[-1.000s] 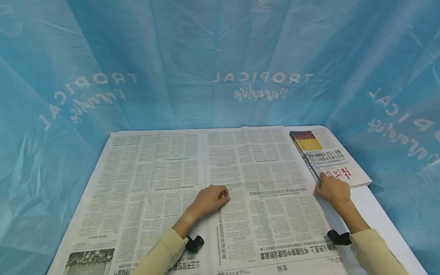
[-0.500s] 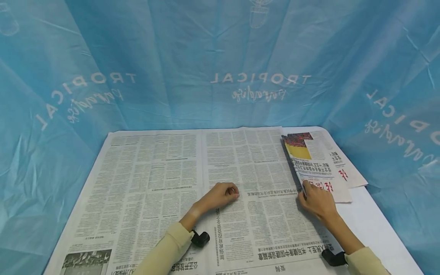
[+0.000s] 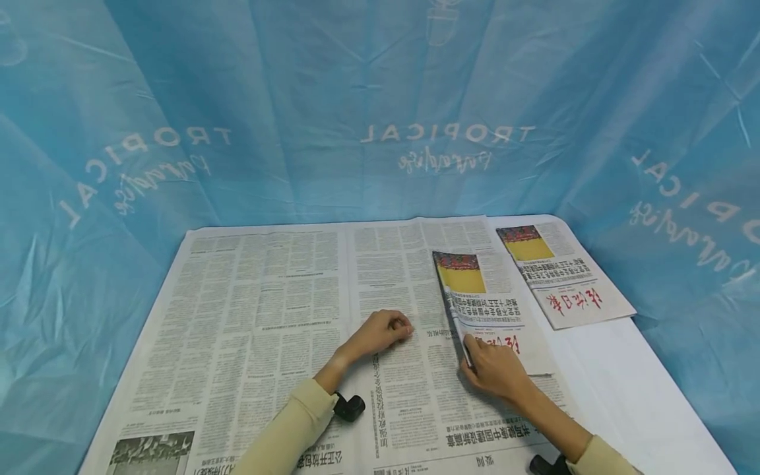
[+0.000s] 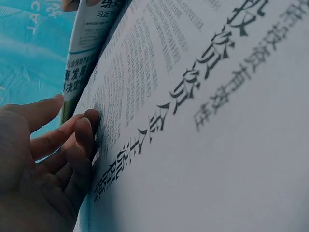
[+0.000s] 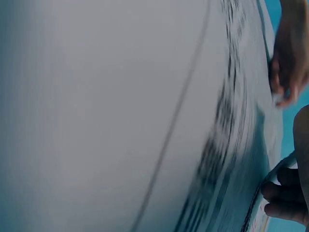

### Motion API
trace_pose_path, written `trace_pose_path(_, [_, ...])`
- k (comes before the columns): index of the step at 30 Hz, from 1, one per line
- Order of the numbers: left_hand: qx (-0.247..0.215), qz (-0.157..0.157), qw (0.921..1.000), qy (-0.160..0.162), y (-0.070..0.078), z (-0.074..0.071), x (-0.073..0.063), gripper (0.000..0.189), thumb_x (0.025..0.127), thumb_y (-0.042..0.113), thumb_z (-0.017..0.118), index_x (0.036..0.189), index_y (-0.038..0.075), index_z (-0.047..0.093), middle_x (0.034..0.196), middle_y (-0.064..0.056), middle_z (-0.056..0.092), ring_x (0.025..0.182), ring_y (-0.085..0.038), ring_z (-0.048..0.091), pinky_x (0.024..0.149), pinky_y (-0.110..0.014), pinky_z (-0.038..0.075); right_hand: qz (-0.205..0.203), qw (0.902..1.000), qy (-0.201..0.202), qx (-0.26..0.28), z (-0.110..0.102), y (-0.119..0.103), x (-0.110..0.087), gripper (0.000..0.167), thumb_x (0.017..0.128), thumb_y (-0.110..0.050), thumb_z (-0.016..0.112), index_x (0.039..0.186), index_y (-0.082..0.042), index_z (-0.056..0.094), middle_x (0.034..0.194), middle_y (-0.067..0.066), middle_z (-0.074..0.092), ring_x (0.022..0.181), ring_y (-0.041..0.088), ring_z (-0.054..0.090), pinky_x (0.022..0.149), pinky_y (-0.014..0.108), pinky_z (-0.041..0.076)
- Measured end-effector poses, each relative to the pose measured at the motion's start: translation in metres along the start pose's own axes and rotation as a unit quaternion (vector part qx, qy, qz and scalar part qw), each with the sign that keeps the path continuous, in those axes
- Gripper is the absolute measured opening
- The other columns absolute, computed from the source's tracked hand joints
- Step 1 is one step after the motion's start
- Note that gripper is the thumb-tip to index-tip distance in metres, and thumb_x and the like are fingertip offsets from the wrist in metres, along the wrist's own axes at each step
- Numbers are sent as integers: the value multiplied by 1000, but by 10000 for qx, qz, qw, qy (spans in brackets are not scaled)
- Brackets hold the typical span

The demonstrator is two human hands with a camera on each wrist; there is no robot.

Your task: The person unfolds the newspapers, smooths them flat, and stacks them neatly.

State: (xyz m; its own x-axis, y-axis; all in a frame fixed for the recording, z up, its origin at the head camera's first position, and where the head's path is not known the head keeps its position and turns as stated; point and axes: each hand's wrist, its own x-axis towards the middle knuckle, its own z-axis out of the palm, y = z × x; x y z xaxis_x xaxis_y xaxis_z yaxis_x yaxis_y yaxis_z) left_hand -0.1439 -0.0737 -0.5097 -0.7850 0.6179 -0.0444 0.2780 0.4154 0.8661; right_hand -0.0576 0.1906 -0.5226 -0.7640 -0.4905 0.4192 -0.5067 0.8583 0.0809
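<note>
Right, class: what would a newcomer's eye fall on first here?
Probably the blue curtain, with mirrored white lettering, behind the table. Next, the folded paper that the right hand grips over the spread sheets. Another folded paper lies at the table's far right.

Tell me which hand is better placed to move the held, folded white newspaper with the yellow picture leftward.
Likely the right hand: it grips the left edge of the folded white newspaper, over large flat grey-printed newspaper sheets. The left hand holds nothing and lies apart, left of it.
</note>
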Motion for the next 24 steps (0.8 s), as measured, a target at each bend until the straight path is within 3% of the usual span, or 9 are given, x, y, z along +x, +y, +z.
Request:
trace_pose_path(10, [-389,-275,9983,340,3,2,2,34,102,31,53,104,1,68,70,-11,69,49,-13,57,52,-23,43,-408,9982,-372,231,1,-45,17,36,76,-30,74,95,-7,56,62,-2,55,44,10,46,39,24,34])
trace_pose_path(18, [-413,-511,9953,710,9,4,3,33,101,29,54,97,-1,66,65,-12,68,43,-17,57,45,-22,38,-962,9932,-594,291,1,-64,25,36,76,-35,73,92,-9,54,65,-3,57,46,8,48,41,23,36])
trace_pose_path(24, [-179,-574,9953,756,11,4,3,25,98,21,57,99,-3,60,58,-14,65,41,-14,53,44,-21,32,-1348,9884,-672,168,4,-67,26,36,76,-42,70,88,-13,52,66,-4,55,51,11,53,43,26,37])
